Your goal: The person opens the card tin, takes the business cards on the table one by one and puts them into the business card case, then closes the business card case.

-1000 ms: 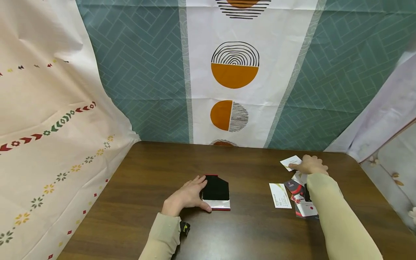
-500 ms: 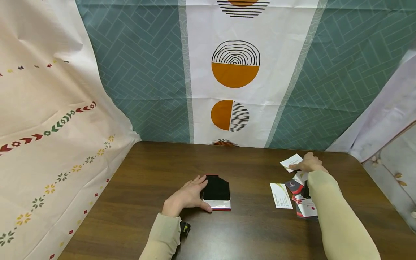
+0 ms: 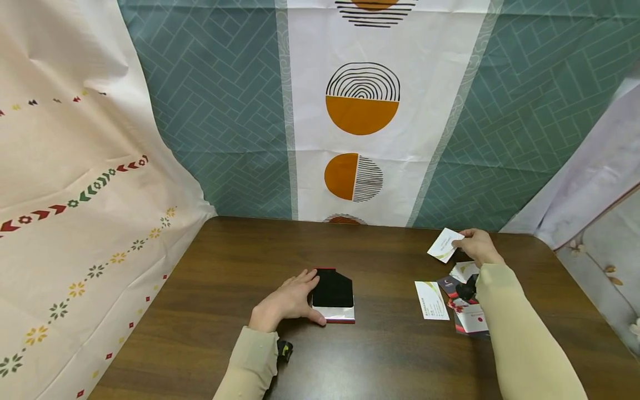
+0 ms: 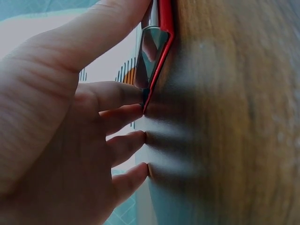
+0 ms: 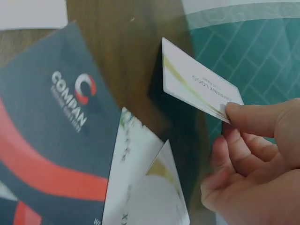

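Note:
A black and silver card case (image 3: 332, 291) with red edges lies on the table. My left hand (image 3: 287, 300) holds it by its left side, thumb at the near edge and index finger at the far edge; the other fingertips rest on the wood in the left wrist view. At the far right, my right hand (image 3: 477, 245) pinches a white business card (image 5: 199, 82) between thumb and fingers, tilted up off the table. Below that hand lie several overlapping business cards, among them a dark grey and red one (image 5: 51, 122) and a white one (image 5: 157, 187).
Another white business card (image 3: 431, 300) lies apart, left of the pile. The brown table (image 3: 250, 244) ends at a patterned cloth backdrop (image 3: 240, 111). A cream cloth (image 3: 100, 222) hangs along the left side.
My right hand has taken hold of the white card at the back and lifted it off the table, tilting it. The left hand and the card case have stayed in place.

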The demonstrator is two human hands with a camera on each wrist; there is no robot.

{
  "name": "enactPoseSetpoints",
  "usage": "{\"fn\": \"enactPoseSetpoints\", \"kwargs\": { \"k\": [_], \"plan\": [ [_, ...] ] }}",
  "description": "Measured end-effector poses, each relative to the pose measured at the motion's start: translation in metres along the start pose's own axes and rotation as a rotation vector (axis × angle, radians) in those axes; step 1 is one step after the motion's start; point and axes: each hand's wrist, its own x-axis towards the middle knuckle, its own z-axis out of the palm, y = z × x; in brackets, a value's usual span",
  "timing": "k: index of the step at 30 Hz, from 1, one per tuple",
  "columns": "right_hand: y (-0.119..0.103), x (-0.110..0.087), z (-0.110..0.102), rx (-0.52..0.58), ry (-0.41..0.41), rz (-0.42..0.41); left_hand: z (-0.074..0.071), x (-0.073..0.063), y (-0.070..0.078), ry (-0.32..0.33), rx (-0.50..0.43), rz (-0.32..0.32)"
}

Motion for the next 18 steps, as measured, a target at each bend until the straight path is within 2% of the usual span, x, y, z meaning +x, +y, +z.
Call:
{"fn": "enactPoseSetpoints", "kwargs": {
  "k": [3, 11, 18],
  "plan": [
    [-0.004, 0.002, 0.001, 0.075, 0.009, -0.001, 0.001, 0.001, 0.0, -0.002, 0.004, -0.005],
    [-0.026, -0.008, 0.008, 0.149, -0.019, -0.049, 0.001, 0.0, 0.0, 0.0, 0.004, -0.007],
    [-0.041, -0.019, 0.024, 0.179, 0.014, -0.13, 0.0, 0.001, 0.0, -0.004, 0.016, -0.005]
  ]
}}
